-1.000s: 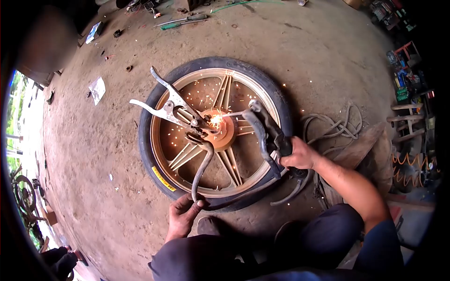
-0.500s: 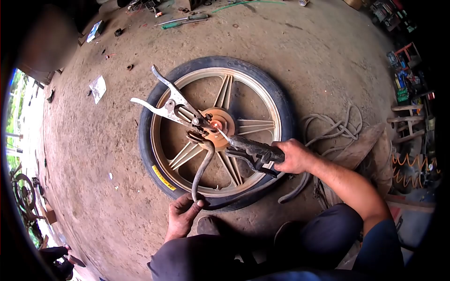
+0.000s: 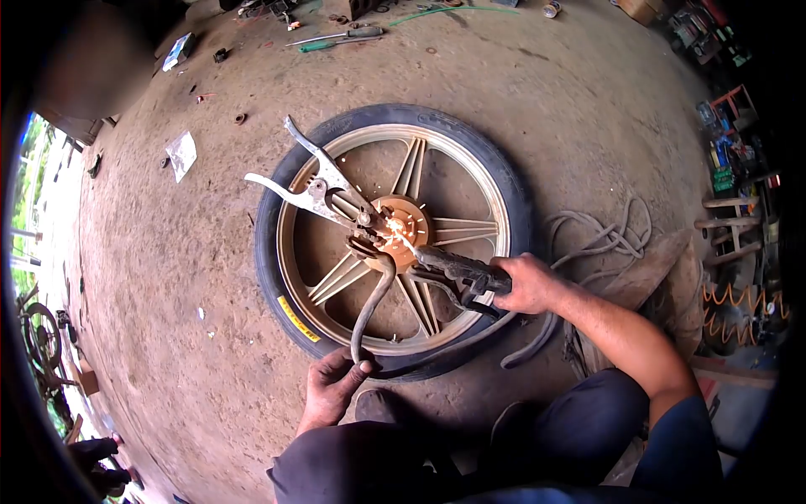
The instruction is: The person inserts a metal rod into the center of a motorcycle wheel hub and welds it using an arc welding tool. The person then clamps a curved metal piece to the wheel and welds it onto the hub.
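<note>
A wheel with a black tyre (image 3: 518,160) and pale spokes lies flat on the floor. Orange-white sparks fly at its hub (image 3: 420,220). My right hand (image 3: 531,286) is closed around a dark welding electrode holder (image 3: 462,267), whose thin electrode reaches the bright spot on the hub. My left hand (image 3: 334,385) pinches the lower end of a curved grey cable (image 3: 374,307); its upper end meets a dark metal piece beside the hub. Silver-handled locking pliers (image 3: 323,189) lie across the rim, jaws at the hub; the glare hides what they grip.
Looped grey cable (image 3: 617,239) lies right of the wheel, near a brown sheet (image 3: 642,273). Screwdrivers (image 3: 340,38) and a clear plastic bag (image 3: 181,155) lie on the concrete floor. Tools and a small wooden rack (image 3: 730,227) stand along the right side.
The glow at the hub has grown into a spray of sparks. Both hands keep their grips, and the whole view has shifted slightly.
</note>
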Demonstrator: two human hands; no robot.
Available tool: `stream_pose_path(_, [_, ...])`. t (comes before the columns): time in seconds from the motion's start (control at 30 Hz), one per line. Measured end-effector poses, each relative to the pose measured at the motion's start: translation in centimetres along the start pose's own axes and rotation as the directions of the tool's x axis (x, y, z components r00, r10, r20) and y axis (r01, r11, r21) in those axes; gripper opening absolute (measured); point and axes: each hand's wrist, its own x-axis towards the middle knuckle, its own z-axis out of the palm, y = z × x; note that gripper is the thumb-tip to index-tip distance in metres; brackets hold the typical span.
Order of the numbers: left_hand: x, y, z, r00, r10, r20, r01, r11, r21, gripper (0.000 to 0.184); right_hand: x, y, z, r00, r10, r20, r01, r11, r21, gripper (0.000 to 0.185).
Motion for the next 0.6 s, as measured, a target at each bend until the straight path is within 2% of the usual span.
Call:
stream_pose_path(0.27, [0.1,-0.2,-0.1,1.000,-0.023,-0.006,0.023,1.000,-0.013,0.020,-0.1,0.9,0.3,1.000,-0.012,0.008,0.012,1.000,-0.007,0.047])
stream_pose_path(0.33, [0.0,-0.2,-0.2,1.000,-0.024,-0.008,0.023,1.000,-0.006,0.021,-0.2,1.0,0.3,1.000,-0.024,0.000,0.024,0.997,0.074,0.047])
stream_pose_path(0.47, [-0.1,0.0,0.1,0.999,-0.028,-0.021,0.028,1.000,-0.007,0.021,-0.3,0.8,0.2,1.000,0.000,0.015,-0.001,0.999,0.050,0.046])
stream_pose_path(0.53, [0.0,-0.1,0.1,0.999,-0.029,-0.026,0.029,1.000,0.002,0.021,-0.3,1.3,0.5,0.992,-0.115,-0.048,0.115,0.993,0.010,0.037])
stream_pose_path(0.57, [0.0,-0.4,0.0,1.000,-0.016,-0.017,0.016,1.000,-0.014,0.020,-0.4,1.4,0.3,0.992,-0.116,-0.049,0.117,0.993,0.012,0.037])
stream_pose_path(0.6, [0.0,-0.4,-0.1,1.000,-0.005,-0.012,0.005,1.000,-0.029,0.020,-0.4,1.5,0.0,0.997,-0.008,0.073,-0.013,0.957,0.289,0.029])
